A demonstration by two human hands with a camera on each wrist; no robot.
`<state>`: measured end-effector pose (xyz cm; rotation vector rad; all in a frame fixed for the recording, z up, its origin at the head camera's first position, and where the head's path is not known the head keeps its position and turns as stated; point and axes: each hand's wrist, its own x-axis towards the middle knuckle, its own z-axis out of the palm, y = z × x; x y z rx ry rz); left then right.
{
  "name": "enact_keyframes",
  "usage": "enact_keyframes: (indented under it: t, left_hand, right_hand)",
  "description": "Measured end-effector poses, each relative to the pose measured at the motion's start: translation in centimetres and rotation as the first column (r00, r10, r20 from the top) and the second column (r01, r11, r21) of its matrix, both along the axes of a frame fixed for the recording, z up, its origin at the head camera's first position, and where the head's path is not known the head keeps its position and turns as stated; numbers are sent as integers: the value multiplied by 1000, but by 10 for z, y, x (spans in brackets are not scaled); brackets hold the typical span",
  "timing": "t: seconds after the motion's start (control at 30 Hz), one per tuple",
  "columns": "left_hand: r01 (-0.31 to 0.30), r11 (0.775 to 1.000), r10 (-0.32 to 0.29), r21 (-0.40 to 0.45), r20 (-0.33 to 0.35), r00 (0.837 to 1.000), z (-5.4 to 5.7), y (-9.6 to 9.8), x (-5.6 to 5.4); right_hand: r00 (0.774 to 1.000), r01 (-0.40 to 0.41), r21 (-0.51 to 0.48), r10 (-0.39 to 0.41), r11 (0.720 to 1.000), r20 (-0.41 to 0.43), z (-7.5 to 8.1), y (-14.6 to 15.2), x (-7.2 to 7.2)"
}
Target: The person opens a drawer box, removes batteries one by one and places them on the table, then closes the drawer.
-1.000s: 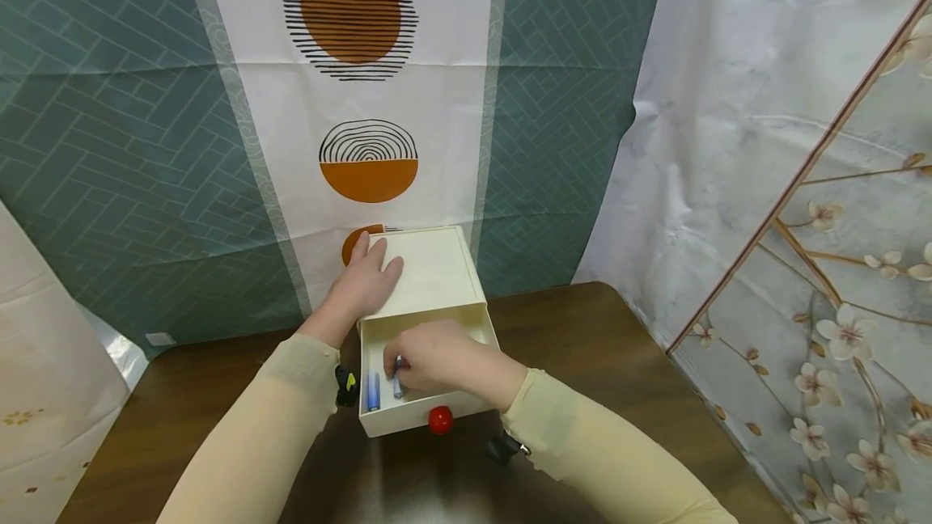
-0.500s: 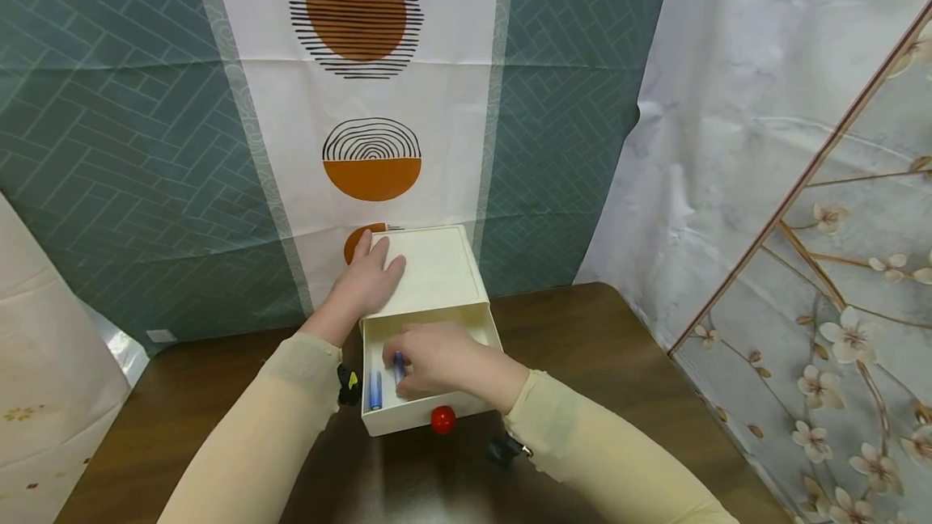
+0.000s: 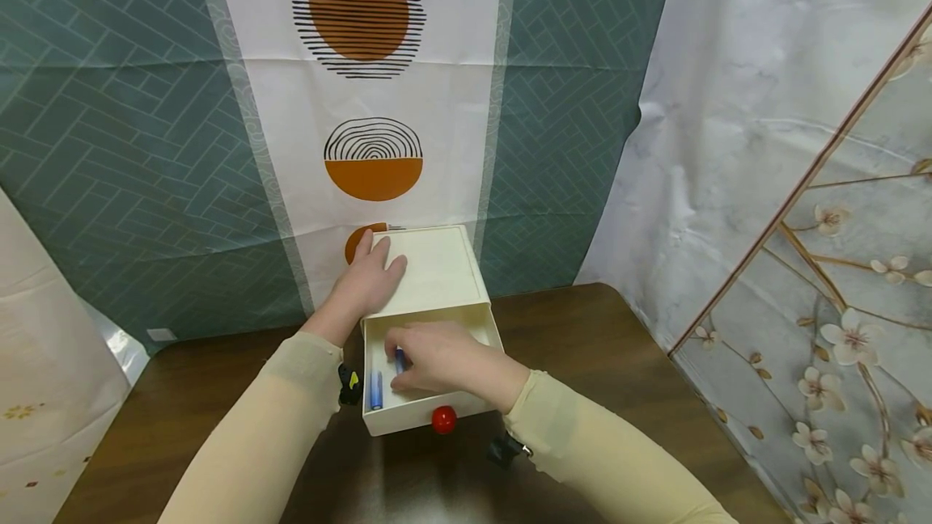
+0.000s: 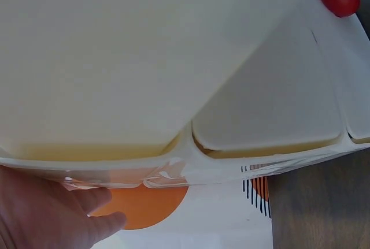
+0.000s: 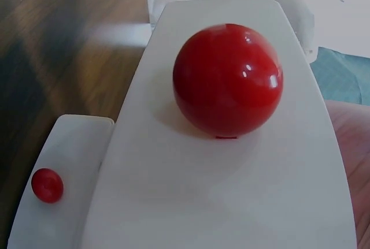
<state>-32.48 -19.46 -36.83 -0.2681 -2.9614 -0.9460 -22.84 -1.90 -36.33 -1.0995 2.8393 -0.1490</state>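
Note:
A small white drawer box (image 3: 433, 269) has its front drawer (image 3: 404, 417) pulled out, with a red knob (image 3: 444, 420) on its face. My left hand (image 3: 367, 281) rests on the box's top left edge, fingers spread; it also shows in the left wrist view. Inside the drawer, my right hand (image 3: 440, 358) pinches a small blue cylinder (image 3: 400, 360), battery-like, between thumb and fingers. Part of that cylinder is covered by them. A second blue cylinder (image 3: 375, 390) lies along the drawer's left wall. In the right wrist view only a strip of the hand shows.
The box stands on a dark brown wooden table (image 3: 568, 354) before a hanging green and white cloth (image 3: 568, 144). A floral panel (image 3: 837, 330) borders the right side. The right wrist view shows another drawer front (image 5: 63, 145) with a red knob, set back.
My right thumb and fingers have closed around the nearer blue cylinder, and less of it shows now. The left hand stays on the box top. The head view has shifted slightly.

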Motion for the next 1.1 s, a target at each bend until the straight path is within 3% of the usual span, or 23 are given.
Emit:
enact_keyframes:
  t: [0.53,1.1]
  left_hand:
    - [4,1000,-4,10,6,1000,1,0,2]
    - [5,1000,-5,10,15,1000,2,1,4]
  right_hand:
    - [999,30,19,-30,999,-21,0,-1,-1]
    - [998,9,35,-7,999,-57,-1,1,0]
